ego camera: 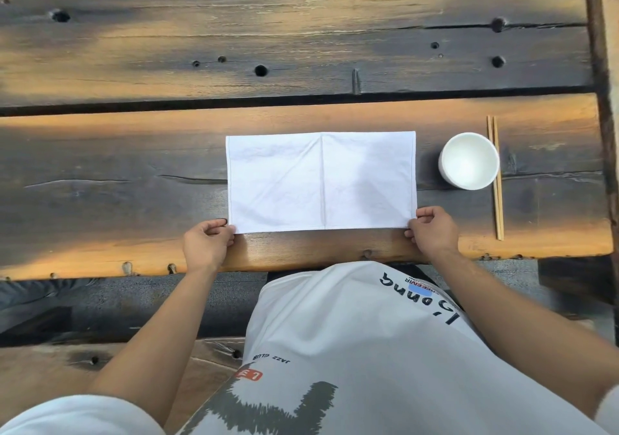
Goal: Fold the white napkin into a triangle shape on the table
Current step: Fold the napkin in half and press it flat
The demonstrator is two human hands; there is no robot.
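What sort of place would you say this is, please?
Probably a rustic dining spot: a place setting of white bowl, chopsticks and cloth napkin lies on a weathered plank table.

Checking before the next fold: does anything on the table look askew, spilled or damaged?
Nothing stands out. The white cloth napkin lies flat as a rectangle, both hands pinching its near corners. The white round bowl stands upright, and the wooden chopsticks lie side by side.

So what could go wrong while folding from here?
The napkin is still a rectangle, pinched only at its near corners by the left hand and right hand; uneven lifting could skew the fold. A wide sweep might also bump the white bowl or the chopsticks beside it.
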